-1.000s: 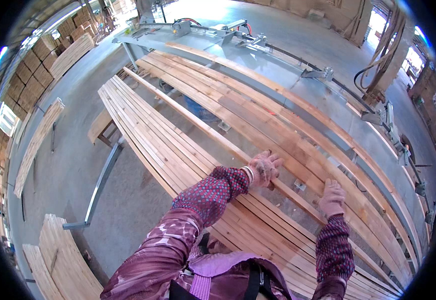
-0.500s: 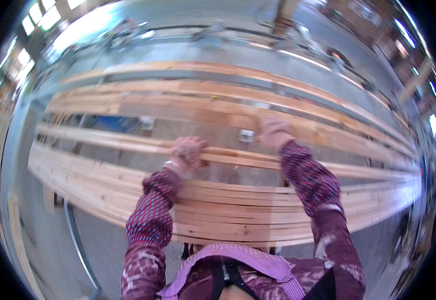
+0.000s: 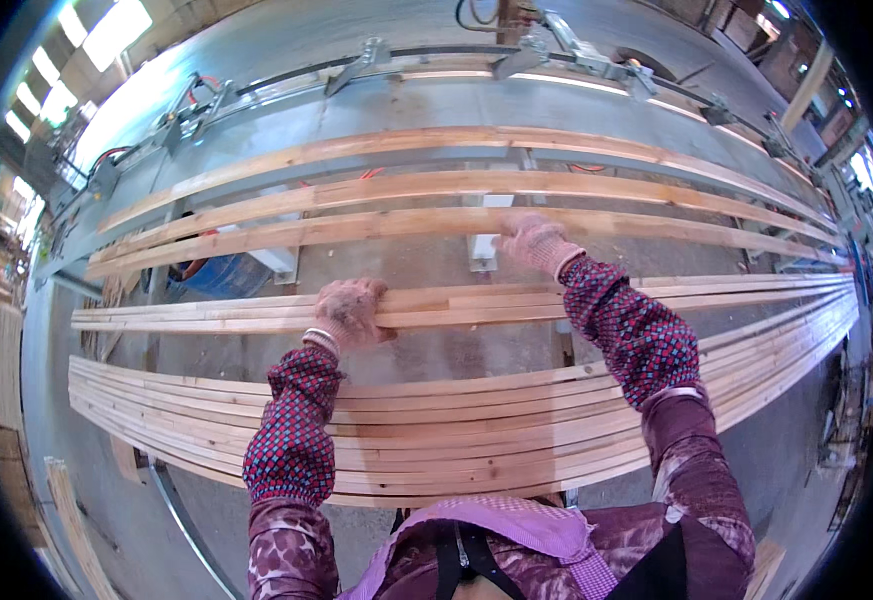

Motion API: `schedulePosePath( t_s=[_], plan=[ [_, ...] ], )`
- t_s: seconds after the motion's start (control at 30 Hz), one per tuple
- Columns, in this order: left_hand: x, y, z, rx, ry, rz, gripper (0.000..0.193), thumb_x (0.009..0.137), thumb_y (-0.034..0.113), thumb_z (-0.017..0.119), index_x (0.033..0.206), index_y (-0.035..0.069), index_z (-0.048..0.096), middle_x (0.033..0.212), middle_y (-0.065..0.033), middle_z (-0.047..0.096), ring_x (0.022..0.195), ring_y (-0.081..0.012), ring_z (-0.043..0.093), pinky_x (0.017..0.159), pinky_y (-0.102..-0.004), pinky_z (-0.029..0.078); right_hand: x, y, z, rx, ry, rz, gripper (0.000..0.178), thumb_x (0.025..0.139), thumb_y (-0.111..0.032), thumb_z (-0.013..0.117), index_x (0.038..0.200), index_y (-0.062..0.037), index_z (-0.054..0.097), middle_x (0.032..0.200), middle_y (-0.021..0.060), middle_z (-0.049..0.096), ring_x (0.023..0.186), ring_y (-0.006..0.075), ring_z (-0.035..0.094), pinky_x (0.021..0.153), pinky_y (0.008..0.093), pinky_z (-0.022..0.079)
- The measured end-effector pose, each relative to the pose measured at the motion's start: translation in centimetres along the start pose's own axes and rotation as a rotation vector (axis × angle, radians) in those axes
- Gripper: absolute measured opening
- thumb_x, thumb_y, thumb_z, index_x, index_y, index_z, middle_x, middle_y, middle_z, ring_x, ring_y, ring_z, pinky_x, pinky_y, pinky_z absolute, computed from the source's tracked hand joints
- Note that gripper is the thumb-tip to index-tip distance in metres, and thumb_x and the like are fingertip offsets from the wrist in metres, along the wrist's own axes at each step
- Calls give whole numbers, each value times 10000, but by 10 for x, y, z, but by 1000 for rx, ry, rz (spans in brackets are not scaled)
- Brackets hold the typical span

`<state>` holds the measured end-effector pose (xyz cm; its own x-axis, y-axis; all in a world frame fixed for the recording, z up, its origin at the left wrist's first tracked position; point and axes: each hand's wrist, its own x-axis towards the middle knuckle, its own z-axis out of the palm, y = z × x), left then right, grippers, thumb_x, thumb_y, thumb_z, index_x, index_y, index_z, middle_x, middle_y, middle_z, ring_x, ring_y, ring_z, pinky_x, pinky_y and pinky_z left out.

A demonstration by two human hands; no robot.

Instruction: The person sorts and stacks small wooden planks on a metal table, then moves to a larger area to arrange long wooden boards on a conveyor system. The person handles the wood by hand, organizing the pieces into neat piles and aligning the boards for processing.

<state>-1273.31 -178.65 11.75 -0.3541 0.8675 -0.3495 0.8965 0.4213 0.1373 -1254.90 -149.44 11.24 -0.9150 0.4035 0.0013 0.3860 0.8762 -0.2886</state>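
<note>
Both of my hands wear pale pinkish knit gloves. My left hand is wrapped round a narrow bundle of long wooden strips that crosses the middle of the frame. Farther out and to the right, my right hand has its fingers curled over the nearest of the far wooden strips; its fingertips are partly hidden. Beyond it, two more wooden strips run roughly parallel with gaps between them. Closest to my body lies a wide row of wooden strips, packed side by side.
A grey metal frame with clamp-like brackets spans the far side. White metal supports stand under the far strips, near a blue drum. More wooden strips lean at the lower left.
The view has steadied and shifted slightly. My left hand has moved a little left and nearer with the middle bundle. My right hand remains at the nearest far strip, which now looks narrower.
</note>
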Motion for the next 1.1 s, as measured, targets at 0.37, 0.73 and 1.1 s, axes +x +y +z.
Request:
schedulePosePath(
  t_s=[0.37,0.73,1.1],
  plan=[
    [-7,-3,15,219,473,129,1149,592,637,800,1497,79,364,1522,-191,383,1451,-366,293,1212,-558,149,15,50,5,346,-696,-285,489,925,-469,572,1089,-34,725,984,176,740,879,313,712,817,422,552],
    [3,2,-8,46,169,93,936,574,573,814,1326,96,526,1240,-132,593,1159,-316,565,1027,-448,415,94,36,28,-354,173,121,785,793,-500,723,1392,-49,492,1266,183,610,1197,317,573,1035,465,415],
    [0,-7,-1,48,232,116,930,605,585,806,1348,101,526,1202,-103,608,1138,-294,575,1030,-438,420,91,38,22,-221,68,-13,530,731,-397,804,1118,-82,624,1064,141,657,1068,324,617,898,449,490]
  ],
)
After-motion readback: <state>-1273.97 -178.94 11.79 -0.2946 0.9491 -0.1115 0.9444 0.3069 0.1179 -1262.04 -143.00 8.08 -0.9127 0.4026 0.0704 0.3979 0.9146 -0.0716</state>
